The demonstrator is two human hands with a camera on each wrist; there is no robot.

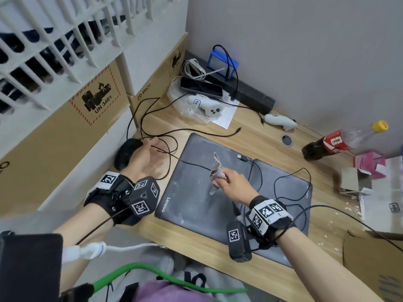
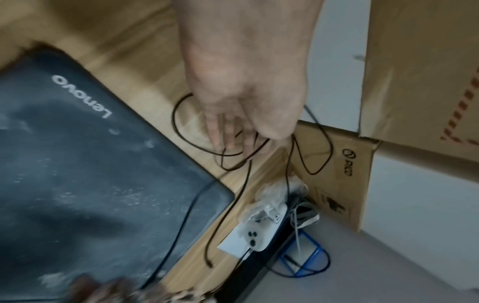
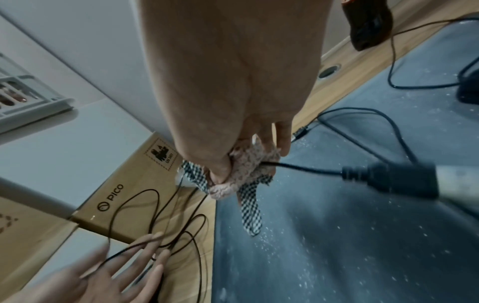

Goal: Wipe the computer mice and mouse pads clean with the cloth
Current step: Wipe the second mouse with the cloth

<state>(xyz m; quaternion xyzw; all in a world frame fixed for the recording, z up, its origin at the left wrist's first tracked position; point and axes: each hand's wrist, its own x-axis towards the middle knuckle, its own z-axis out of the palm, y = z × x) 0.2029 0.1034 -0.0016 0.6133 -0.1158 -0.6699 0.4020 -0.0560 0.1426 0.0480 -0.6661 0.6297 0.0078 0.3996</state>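
- Head view first: your right hand is bunched around the cloth, a checkered rag with a pinkish side, and it's held over the left Lenovo mouse pad.
- That pad is dusty, with pale specks and smudges all over it. A second Lenovo mouse pad sits just to its right and tucks a bit under it.
- Right wrist view shows your thumb and fingers pinching the cloth, with a checkered tail hanging down toward the pad. A black cable comes out right at the wad, so it looks pinched in there too.
- Your left hand is relaxed and spread out, fingers reaching into the loops of thin black wire on the counter, left of the pads.
- Left wrist view has those fingers threaded among the wire loops; can't tell if any strand is actually pinched.
- Black mouse is at the counter's left edge, just behind your left hand and against the PICO cardboard box.
- Other stuff back there: a phone, a white controller on a plastic bag, a second white controller, and a cola bottle lying tilted at the right.
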